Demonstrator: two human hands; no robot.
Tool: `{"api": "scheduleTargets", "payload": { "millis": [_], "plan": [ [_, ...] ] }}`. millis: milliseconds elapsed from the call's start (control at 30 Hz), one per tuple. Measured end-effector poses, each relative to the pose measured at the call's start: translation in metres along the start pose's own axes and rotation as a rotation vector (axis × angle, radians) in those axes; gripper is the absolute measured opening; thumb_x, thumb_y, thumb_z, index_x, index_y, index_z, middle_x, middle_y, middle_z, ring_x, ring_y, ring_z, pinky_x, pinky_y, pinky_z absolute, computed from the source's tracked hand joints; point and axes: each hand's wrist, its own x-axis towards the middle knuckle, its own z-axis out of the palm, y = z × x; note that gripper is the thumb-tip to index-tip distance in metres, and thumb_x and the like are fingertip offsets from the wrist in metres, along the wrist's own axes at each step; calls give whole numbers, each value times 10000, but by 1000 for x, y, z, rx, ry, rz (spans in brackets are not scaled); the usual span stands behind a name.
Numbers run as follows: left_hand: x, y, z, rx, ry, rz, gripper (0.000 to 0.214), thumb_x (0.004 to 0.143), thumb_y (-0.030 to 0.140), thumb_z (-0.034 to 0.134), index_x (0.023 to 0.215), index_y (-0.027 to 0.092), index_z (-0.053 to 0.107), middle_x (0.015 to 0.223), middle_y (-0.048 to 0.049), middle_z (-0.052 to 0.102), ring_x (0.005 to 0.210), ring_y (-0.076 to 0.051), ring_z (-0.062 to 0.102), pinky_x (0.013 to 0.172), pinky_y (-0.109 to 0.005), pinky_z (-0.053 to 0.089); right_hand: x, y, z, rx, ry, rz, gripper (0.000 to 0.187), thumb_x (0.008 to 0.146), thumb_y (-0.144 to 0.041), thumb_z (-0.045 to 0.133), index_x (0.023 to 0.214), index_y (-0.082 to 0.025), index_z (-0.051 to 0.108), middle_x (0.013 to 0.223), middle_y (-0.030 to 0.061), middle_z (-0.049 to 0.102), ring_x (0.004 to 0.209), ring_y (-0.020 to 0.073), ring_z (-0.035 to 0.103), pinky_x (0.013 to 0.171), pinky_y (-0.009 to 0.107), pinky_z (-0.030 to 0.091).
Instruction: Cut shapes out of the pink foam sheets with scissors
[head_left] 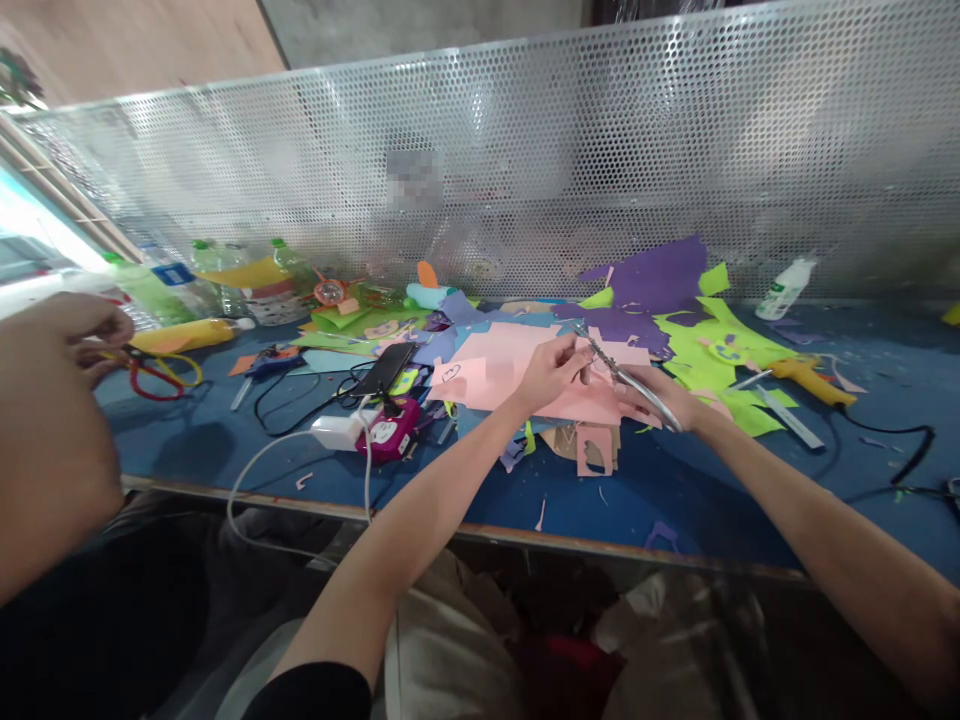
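Right hand (664,402): fingers closed round the handles of the metal scissors (616,373), blades pointing up and away to the left. Left hand (553,370): fingers (576,365) pressed together at the blades; what they pinch is too small to tell. Both hands hover just over pink paper (491,372) lying on the blue worktop (750,500). Green paper (712,352) and a yellow glue gun (806,378) lie to the right of the right fingers. Well left of the left fingers, a co-worker's hand (71,335) touches red-handled scissors (154,372).

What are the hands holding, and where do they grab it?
The right hand holds scissors by the handles. The left hand pinches near the blades; what it grips cannot be told.
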Motion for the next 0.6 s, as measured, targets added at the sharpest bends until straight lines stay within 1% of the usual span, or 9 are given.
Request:
{"api": "scheduleTargets", "payload": {
  "millis": [200,400,500,600],
  "plan": [
    [1,-3,-1,-11,-15,-12,442,955,553,610,741,188,480,609,-9,649,556,-90,535,567,-252,402,2,6,-4,-140,26,-48,441,843,-646,559,731,-220,546,614,-39,435,580,146,400,565,285,300],
    [1,-8,-3,-17,8,0,413,968,497,599,717,180,515,604,6,609,575,-92,550,601,-252,439,5,19,-6,-172,43,-57,368,838,-573,623,754,-229,523,673,-37,484,606,143,414,593,287,334],
    [2,-11,-4,-34,39,1,421,954,504,615,707,185,495,566,27,573,546,-87,533,583,-248,425,4,20,-5,-95,99,-87,363,837,-577,623,771,-233,529,691,-26,501,624,154,442,607,296,364],
    [2,-12,-4,-57,51,0,430,936,532,633,723,192,479,558,34,572,532,-88,527,568,-246,422,4,23,-3,90,229,-72,387,856,-632,571,825,-247,541,696,-17,499,615,169,479,600,313,408]
  ]
}}
